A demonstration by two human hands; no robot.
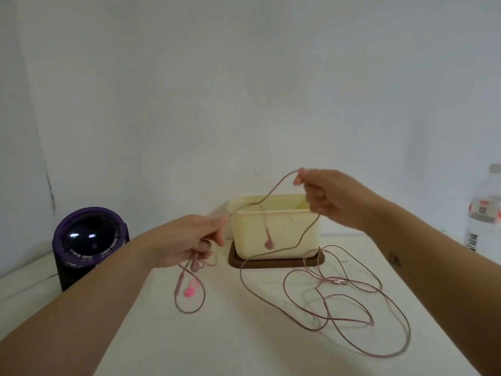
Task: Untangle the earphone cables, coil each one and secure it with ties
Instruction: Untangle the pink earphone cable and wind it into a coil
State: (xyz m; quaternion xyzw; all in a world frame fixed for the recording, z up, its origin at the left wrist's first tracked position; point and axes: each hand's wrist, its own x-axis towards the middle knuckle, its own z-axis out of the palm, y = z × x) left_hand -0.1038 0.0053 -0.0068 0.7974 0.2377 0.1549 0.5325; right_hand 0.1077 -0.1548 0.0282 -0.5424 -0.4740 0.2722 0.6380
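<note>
Likely a home: white table (244, 348), water bottle (485, 210), storage box (284, 232).

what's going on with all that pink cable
A person is untangling pink earphone cable. The right hand pinches a strand lifted above the cream box, the left hand grips another part, and one earbud dangles between. Most of it lies in loose loops on the table; a pink tie lies unused.

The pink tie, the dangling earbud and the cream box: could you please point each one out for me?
pink tie (190, 288): head view, the middle of the tie.
dangling earbud (269, 243): head view, the bud's rounded head.
cream box (282, 226): head view, bare front wall.
</note>
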